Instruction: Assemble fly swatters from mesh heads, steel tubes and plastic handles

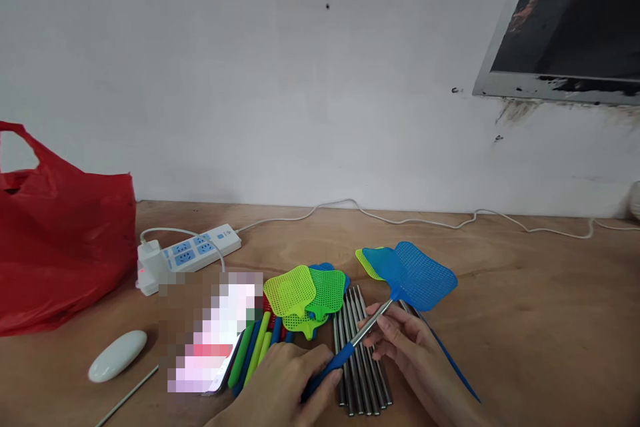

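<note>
1. The left hand [287, 380] is closed around the blue grip of the swatter [370, 327].
2. The right hand [407, 350] pinches its metal shaft between thumb and fingers.
3. The swatter is held tilted above the rods [367, 380].
4. Heads [290, 290] and handles [257, 349] lie to the left, near the phone [225, 333].

On the brown wooden bench [540, 320], a red plastic bag [75, 240] stands at the left. Beside it lies a white rectangular power strip with blue sockets [219, 240]; its thin white cable [350, 200] runs near the pale grey wall [240, 80]. In front there is a smooth white oval object [117, 355].
</note>
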### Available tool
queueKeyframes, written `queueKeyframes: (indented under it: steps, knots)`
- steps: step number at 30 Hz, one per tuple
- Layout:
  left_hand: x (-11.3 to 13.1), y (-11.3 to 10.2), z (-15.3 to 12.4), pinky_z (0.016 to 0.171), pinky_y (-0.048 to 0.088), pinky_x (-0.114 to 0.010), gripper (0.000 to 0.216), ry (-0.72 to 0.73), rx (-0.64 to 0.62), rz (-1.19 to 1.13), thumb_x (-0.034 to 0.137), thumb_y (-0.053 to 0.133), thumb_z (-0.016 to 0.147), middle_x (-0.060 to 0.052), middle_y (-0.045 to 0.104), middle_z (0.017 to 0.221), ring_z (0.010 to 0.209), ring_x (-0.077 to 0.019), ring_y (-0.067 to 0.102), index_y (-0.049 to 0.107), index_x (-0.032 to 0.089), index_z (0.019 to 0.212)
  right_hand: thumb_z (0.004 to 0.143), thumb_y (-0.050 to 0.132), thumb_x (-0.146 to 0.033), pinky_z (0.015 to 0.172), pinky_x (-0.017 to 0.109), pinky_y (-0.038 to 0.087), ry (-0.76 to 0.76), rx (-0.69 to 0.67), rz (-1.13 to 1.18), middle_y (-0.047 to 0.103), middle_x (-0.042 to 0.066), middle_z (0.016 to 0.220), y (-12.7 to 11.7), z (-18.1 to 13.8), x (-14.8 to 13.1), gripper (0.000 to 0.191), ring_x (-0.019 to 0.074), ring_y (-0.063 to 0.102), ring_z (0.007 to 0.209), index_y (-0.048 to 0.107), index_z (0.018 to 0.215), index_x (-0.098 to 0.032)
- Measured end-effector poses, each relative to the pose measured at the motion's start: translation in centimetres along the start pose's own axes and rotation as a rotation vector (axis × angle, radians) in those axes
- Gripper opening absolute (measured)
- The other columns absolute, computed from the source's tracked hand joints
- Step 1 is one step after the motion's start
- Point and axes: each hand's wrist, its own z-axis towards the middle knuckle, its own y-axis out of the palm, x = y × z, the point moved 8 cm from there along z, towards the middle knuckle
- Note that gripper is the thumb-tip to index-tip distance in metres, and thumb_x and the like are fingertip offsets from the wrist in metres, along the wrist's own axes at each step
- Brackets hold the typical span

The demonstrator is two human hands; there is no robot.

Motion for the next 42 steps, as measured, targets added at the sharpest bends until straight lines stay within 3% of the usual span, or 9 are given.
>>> queueKeyframes:
  steps: [3, 7, 13, 17, 20, 29, 35, 38, 42]
  knots:
    - [0.0, -0.4, 0.0, 0.057, 0.035, -0.028, 0.04, 0.045, 0.013, -0.046, 0.04, 0.033, 0.104, -0.001, 0.065, 0.069, 0.062, -0.0184, 0.06, 0.057, 0.022, 0.077, 0.067, 0.085, -0.051, 0.052, 0.023, 0.048, -0.043, 0.047, -0.018, 0.065, 0.002, 0.067, -0.8, 0.1, -0.3, 0.039, 0.0137, 0.059, 0.059, 0.076, 0.086, -0.018]
    - [-0.7, -1.2, 0.1, 0.056, 0.032, -0.028, 0.039, 0.031, 0.074, -0.05, 0.038, 0.033, 0.105, -0.001, 0.063, 0.067, 0.061, -0.0184, 0.06, 0.057, 0.022, 0.079, 0.067, 0.082, -0.054, 0.04, 0.022, 0.035, -0.098, 0.215, -0.153, 0.054, -0.004, 0.056, -3.4, 0.7, -1.7, 0.038, 0.0111, 0.045, 0.046, 0.074, 0.082, -0.02]
    - [-1.2, -1.3, 0.2, 0.054, 0.028, -0.028, 0.038, -0.013, 0.107, 0.007, 0.035, 0.035, 0.104, 0.0, 0.062, 0.063, 0.06, -0.0195, 0.062, 0.053, 0.022, 0.073, 0.078, 0.069, -0.048, 0.054, 0.029, 0.04, -0.388, 0.267, -0.665, 0.06, 0.001, 0.061, -4.9, 1.8, -4.8, 0.027, 0.0193, 0.055, 0.059, 0.071, 0.072, -0.021]
    - [-1.2, -1.2, 0.3, 0.055, 0.029, -0.028, 0.038, -0.018, 0.104, 0.042, 0.032, 0.034, 0.104, 0.0, 0.062, 0.063, 0.06, -0.0193, 0.063, 0.051, 0.021, 0.071, 0.085, 0.056, -0.038, 0.052, 0.03, 0.036, -0.507, 0.308, -1.152, 0.055, -0.001, 0.054, -5.0, 2.2, -4.4, 0.026, 0.0188, 0.053, 0.05, 0.073, 0.078, -0.02]
    - [-1.3, -1.2, 0.4, 0.054, 0.028, -0.028, 0.038, -0.011, 0.111, 0.068, 0.031, 0.034, 0.103, 0.0, 0.062, 0.063, 0.06, -0.0195, 0.063, 0.049, 0.022, 0.07, 0.089, 0.049, -0.035, 0.054, 0.03, 0.036, -0.542, 0.299, -1.373, 0.06, 0.001, 0.055, -5.0, 2.5, -3.9, 0.03, 0.0203, 0.058, 0.052, 0.074, 0.081, -0.02]
    - [-1.3, -1.7, 0.4, 0.054, 0.034, -0.029, 0.036, -0.005, 0.188, 0.099, 0.028, 0.037, 0.101, -0.001, 0.064, 0.064, 0.06, -0.0197, 0.064, 0.052, 0.021, 0.069, 0.084, 0.054, -0.029, 0.054, 0.031, 0.031, -0.559, 0.34, -1.522, 0.066, 0.003, 0.059, -5.9, 2.8, -3.9, 0.024, 0.0249, 0.063, 0.056, 0.075, 0.093, -0.023]
    - [-1.4, -2.8, 0.4, 0.077, 0.051, -0.04, 0.024, 0.029, 0.338, 0.119, 0.019, 0.041, 0.097, -0.008, 0.07, 0.094, 0.089, -0.0276, 0.067, 0.065, 0.022, 0.093, 0.086, 0.052, -0.023, 0.055, 0.031, 0.036, -0.621, 0.346, -1.623, 0.07, 0.005, 0.079, -5.2, 2.2, -4.2, 0.025, 0.0249, 0.066, 0.066, 0.07, 0.103, -0.023]
    - [-1.9, -2.9, 0.2, 0.086, 0.052, -0.051, 0.021, 0.025, 0.406, 0.193, 0.019, 0.047, 0.094, -0.012, 0.067, 0.11, 0.101, -0.0326, 0.064, 0.064, 0.02, 0.107, 0.089, 0.049, -0.022, 0.058, 0.032, 0.041, -0.662, 0.264, -1.585, 0.068, 0.006, 0.086, -4.1, 1.8, -4.4, 0.023, 0.0242, 0.067, 0.071, 0.068, 0.101, -0.022]
    - [-2.6, -2.2, 0.0, 0.089, 0.053, -0.056, 0.029, 0.023, 0.407, 0.247, 0.021, 0.05, 0.093, -0.015, 0.065, 0.122, 0.11, -0.0351, 0.063, 0.06, 0.019, 0.12, 0.089, 0.054, -0.022, 0.072, 0.036, 0.047, -0.733, 0.069, -1.501, 0.068, 0.006, 0.085, -1.8, 0.9, -3.9, 0.016, 0.0242, 0.066, 0.08, 0.067, 0.098, -0.024]
